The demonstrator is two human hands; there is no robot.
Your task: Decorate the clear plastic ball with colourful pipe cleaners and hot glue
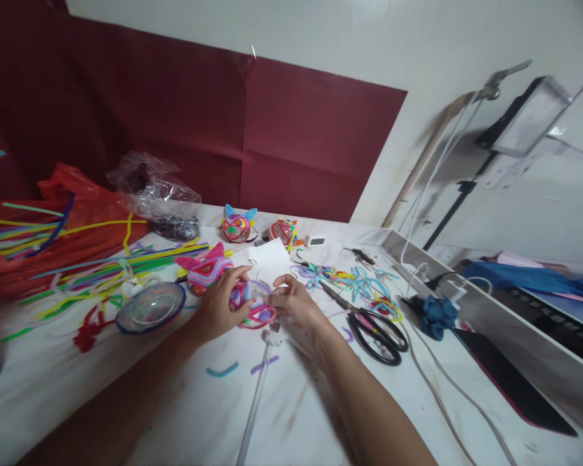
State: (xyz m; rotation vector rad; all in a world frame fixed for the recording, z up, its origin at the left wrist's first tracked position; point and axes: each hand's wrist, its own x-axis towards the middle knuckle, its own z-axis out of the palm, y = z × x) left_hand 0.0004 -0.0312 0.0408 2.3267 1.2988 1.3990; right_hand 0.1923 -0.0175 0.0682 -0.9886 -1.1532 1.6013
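Observation:
Between my two hands is a clear round ball (261, 314) decorated with pink, red and purple pipe cleaners. My left hand (218, 304) is curled around its left side, thumb along the front. At the right edge, my right hand (296, 303) has its fingers bent and pressed against the ball; whether they also pinch a small piece is hidden. A pale rod (257, 395) with a white end lies just below the ball, running toward me. Touching distance from my left hand is a similar ball with pink ears (208, 268). Short pipe cleaner pieces (222, 370) lie in front.
Black-handled scissors (376, 333) and cut pipe cleaners (354, 281) lie to the right. Two decorated balls (236, 226) stand behind, near a white paper (269, 257). A clear bowl-like half (151, 307) and long pipe cleaners (102, 272) are left. Cables and a phone-like black slab (512, 382) lie right.

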